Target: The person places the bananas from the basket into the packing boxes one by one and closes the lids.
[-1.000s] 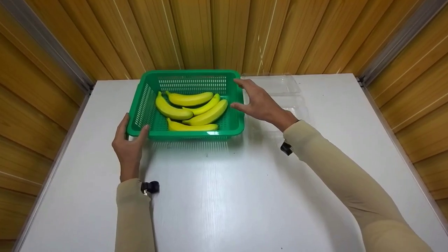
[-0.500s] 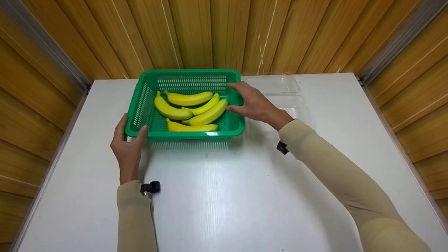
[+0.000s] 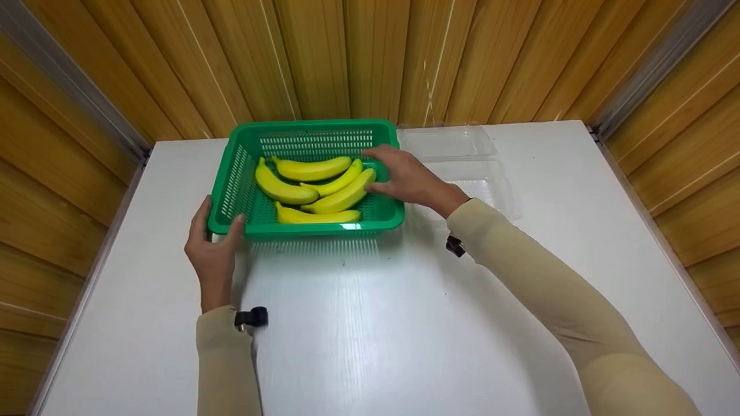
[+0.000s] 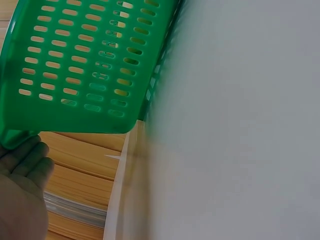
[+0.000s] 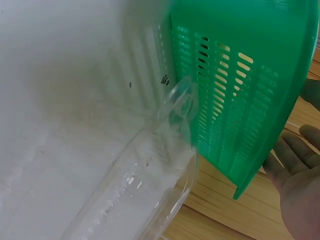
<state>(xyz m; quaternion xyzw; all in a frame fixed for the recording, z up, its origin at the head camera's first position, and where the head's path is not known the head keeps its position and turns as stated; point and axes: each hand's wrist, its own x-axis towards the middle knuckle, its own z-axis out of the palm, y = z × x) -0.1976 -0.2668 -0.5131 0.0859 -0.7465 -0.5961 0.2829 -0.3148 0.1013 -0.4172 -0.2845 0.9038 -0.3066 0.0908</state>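
Several yellow bananas (image 3: pixel 312 169) lie in a green plastic basket (image 3: pixel 303 229) with slotted walls. My left hand (image 3: pixel 211 248) holds the basket's front left corner, fingers along the left side and thumb at the front rim. In the left wrist view its fingertips touch the underside of the rim; the thumb is out of sight there. Reaching over the basket's right rim, my right hand (image 3: pixel 407 178) has its thumb and fingers spread apart with nothing between them. Its thumb tip is close to the rightmost banana (image 3: pixel 341 195); whether they touch I cannot tell.
A clear plastic clamshell box (image 5: pixel 125 195) lies open on the white table (image 3: pixel 347 335), right beside the basket. Wood-slat walls (image 3: pixel 324 58) stand behind the table and on both sides. Each wrist wears a small black camera (image 3: pixel 252 316).
My right hand has moved left over the basket's right rim, towards the bananas. My left hand stays at the front left corner, and the bananas lie as before.
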